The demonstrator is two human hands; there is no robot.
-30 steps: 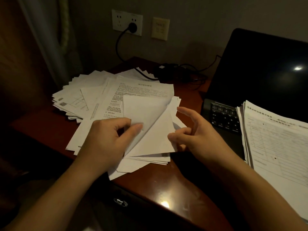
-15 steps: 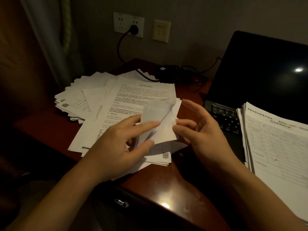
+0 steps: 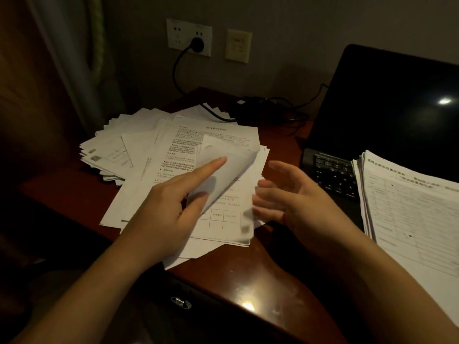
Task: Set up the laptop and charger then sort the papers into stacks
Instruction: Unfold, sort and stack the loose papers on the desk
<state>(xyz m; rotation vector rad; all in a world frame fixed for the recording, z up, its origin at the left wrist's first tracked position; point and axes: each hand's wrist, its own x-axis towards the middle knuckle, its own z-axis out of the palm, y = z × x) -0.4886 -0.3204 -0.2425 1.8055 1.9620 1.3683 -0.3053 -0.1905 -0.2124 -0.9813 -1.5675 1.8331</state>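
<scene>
Fingers of the left hand pinch one white sheet. The forefinger lies stretched on it and the thumb presses from the near side, so the sheet curls up over the pile of papers. The right hand hovers just to the right of this sheet, its fingers loosely spread and holding nothing; it is blurred.

The pile lies fanned on the left part of the desk, with printed pages on top. To the right stands the laptop, open, with a dark screen. A neat stack of forms covers the right part of its keyboard.

Far on the desk, between pile and laptop, lies the black charger. Its cable runs up to a plug in the wall socket.
</scene>
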